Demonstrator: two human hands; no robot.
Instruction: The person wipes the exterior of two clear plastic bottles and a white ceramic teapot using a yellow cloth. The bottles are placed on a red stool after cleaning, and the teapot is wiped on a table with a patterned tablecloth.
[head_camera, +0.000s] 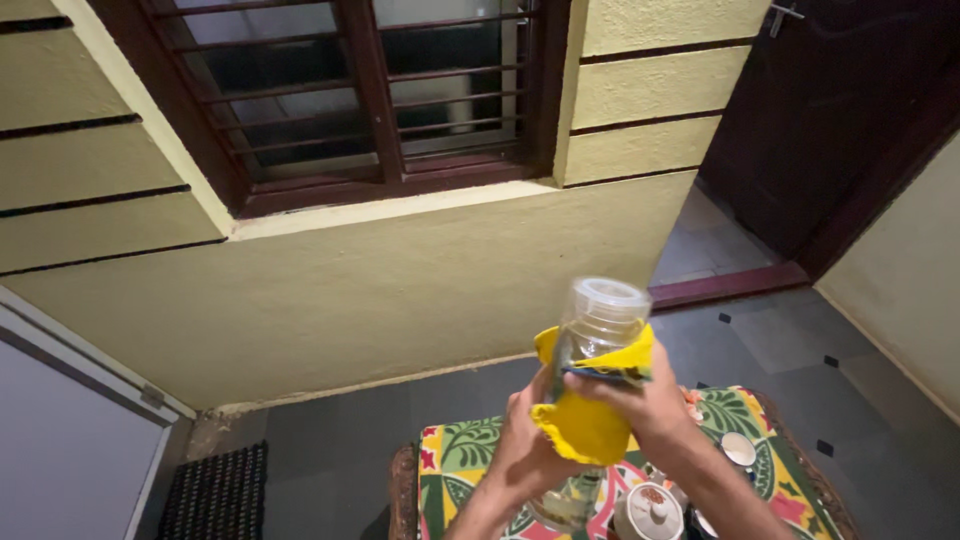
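Note:
A clear plastic jar with a clear screw lid is held up in front of me, tilted a little to the left. A yellow cloth is wrapped around its lower half. My right hand presses the cloth against the jar's side from the right. My left hand grips the jar and cloth from below on the left.
Below my hands stands a small table with a bright leaf-patterned cloth, carrying a glass, a lidded white pot and small cups. A yellow wall with a barred window faces me, a dark door stands right, and a black mat lies at the lower left.

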